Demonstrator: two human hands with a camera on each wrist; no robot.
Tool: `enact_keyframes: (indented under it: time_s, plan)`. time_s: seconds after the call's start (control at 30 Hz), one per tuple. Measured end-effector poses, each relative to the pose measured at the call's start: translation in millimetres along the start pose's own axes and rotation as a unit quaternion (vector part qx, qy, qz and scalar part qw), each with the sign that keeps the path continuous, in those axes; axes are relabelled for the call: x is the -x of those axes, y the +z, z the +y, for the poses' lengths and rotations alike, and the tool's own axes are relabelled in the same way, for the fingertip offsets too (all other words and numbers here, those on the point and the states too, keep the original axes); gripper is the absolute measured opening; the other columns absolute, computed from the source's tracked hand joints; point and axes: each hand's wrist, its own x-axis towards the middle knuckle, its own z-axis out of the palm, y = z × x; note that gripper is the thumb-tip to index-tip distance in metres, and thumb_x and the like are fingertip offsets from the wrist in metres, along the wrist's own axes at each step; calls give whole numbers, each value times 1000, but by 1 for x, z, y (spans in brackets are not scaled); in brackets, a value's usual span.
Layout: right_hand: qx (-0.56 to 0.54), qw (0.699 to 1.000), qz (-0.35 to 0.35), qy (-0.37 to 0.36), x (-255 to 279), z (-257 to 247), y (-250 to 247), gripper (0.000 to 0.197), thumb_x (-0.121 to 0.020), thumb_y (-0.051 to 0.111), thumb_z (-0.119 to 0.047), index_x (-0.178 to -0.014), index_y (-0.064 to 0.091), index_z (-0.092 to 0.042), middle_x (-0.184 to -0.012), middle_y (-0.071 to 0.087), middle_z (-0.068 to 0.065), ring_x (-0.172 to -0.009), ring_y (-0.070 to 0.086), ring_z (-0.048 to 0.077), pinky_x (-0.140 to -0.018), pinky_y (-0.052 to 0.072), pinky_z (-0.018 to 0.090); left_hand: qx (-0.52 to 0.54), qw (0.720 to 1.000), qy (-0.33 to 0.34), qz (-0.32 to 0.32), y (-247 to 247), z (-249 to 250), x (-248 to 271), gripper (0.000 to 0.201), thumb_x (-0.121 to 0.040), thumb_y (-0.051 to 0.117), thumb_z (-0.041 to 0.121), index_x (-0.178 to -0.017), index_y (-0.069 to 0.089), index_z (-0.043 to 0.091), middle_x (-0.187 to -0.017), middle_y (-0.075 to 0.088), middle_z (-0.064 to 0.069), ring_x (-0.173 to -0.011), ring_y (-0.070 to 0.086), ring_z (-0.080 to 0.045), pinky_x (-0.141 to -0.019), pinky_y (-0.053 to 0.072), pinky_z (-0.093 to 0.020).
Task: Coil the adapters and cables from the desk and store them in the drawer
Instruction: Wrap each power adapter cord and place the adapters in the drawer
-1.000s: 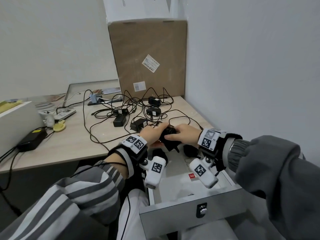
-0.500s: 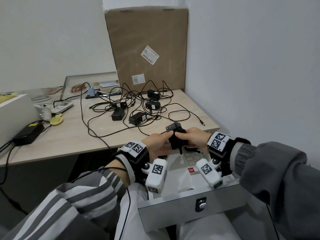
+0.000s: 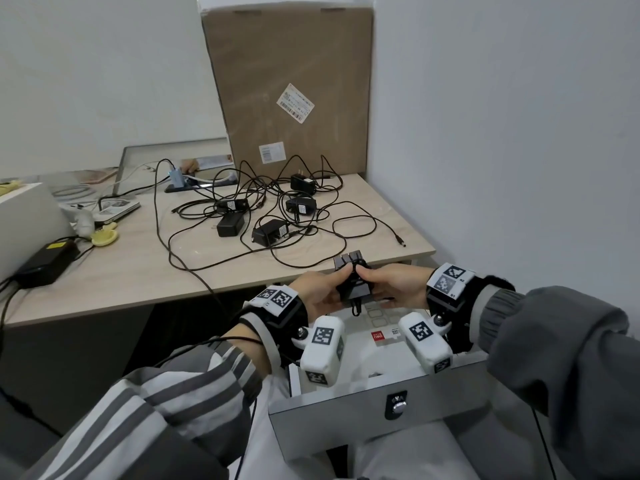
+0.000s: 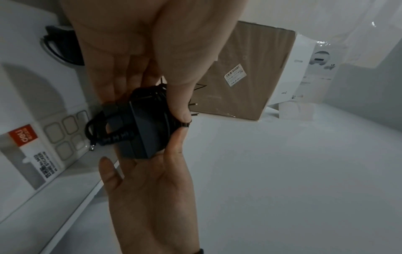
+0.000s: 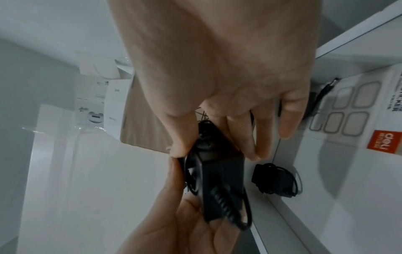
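Both hands hold one black adapter (image 3: 353, 284) with its cable wound round the body, just above the open drawer (image 3: 381, 420). My left hand (image 3: 330, 287) grips it from the left, thumb on the wound cable (image 4: 156, 96). My right hand (image 3: 375, 280) pinches it from the right. In the right wrist view the adapter (image 5: 219, 185) lies across the left palm (image 5: 195, 223). A coiled adapter (image 5: 276, 180) lies inside the drawer. Several loose adapters (image 3: 270, 232) and tangled cables (image 3: 332, 233) lie on the desk (image 3: 121, 282).
A tall cardboard box (image 3: 291, 84) leans in the desk's back corner by the wall. A black power brick (image 3: 45, 265), a white box (image 3: 24, 220) and a laptop (image 3: 166, 157) sit at the left. A sticker pack (image 3: 377, 336) lies in the drawer.
Both hands have kept hold of the adapter and turned it between them. Its top end now sticks up above the fingers. The head view has tilted up.
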Motion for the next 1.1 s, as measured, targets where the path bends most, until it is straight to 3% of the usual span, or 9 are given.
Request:
enact_keyframes:
  time_s: [0.1, 0.4, 0.53, 0.67, 0.77, 0.83, 0.9, 0.97, 1.1]
  plan:
    - [-11, 1000, 14, -2, 4, 9, -2, 38, -93, 51, -46, -101, 69, -14, -97, 73, -1, -89, 62, 10, -77, 43, 22, -12, 1000, -22, -19, 2, -10, -7, 40, -85, 69, 38, -100, 64, 1, -84, 71, -9, -75, 69, -19, -66, 58, -26]
    - [5, 999, 34, -8, 12, 18, -5, 34, -96, 50, -40, -102, 64, -9, -94, 68, 3, -81, 60, 10, -70, 45, 19, -1, 999, -42, -32, 13, -20, -14, 32, -88, 67, 34, -92, 63, 3, -65, 69, -4, -63, 68, -16, -59, 57, -25]
    - [59, 998, 29, 10, 18, 21, -5, 46, -93, 49, -50, -114, 65, -11, -111, 70, 2, -96, 63, 14, -79, 44, 24, -38, 998, -53, -9, 15, -25, -17, 35, -87, 68, 36, -89, 61, 2, -72, 64, -7, -64, 63, -18, -61, 56, -26]
    - [158, 985, 10, 70, 29, 22, -3, 50, -94, 45, -54, -116, 60, -11, -116, 68, 5, -103, 66, 16, -80, 49, 27, -68, 995, -73, 15, 11, -35, -25, 58, -77, 77, 43, -108, 62, -4, -89, 65, -12, -73, 65, -22, -78, 58, -34]
    - [215, 969, -15, 118, 36, 27, -4, 39, -98, 46, -41, -110, 61, -7, -111, 70, 9, -101, 67, 18, -81, 50, 28, -87, 991, -93, 44, 2, -43, -34, 52, -82, 72, 41, -106, 62, -4, -81, 65, -11, -56, 65, -19, -52, 55, -27]
    - [243, 959, -38, 142, 40, 31, -4, 28, -98, 48, -30, -102, 65, -8, -105, 72, 9, -98, 69, 19, -75, 51, 25, -95, 988, -114, 46, -2, -45, -40, 43, -87, 67, 40, -99, 63, -1, -76, 66, -11, -49, 64, -18, -45, 50, -24]
    - [271, 947, -57, 160, 42, 34, -4, 25, -98, 47, -26, -95, 67, -11, -96, 72, 5, -85, 68, 14, -69, 50, 22, -90, 985, -141, 43, -4, -48, -48, 36, -90, 63, 41, -89, 62, 5, -77, 66, -9, -59, 63, -21, -59, 51, -31]
    - [303, 935, -71, 172, 43, 35, -2, 26, -97, 46, -24, -90, 69, -14, -89, 71, 1, -69, 64, 8, -61, 48, 19, -76, 985, -149, 36, 0, -48, -56, 36, -89, 63, 43, -90, 62, 6, -87, 66, -10, -72, 62, -24, -76, 50, -36]
    - [338, 919, -95, 177, 39, 31, 2, 27, -92, 45, -15, -83, 70, -11, -78, 71, 2, -63, 64, 11, -58, 51, 19, -146, 976, -154, 42, -13, -80, -124, 85, -51, 81, 61, -113, 66, 4, -101, 72, -11, -94, 69, -28, -94, 52, -44]
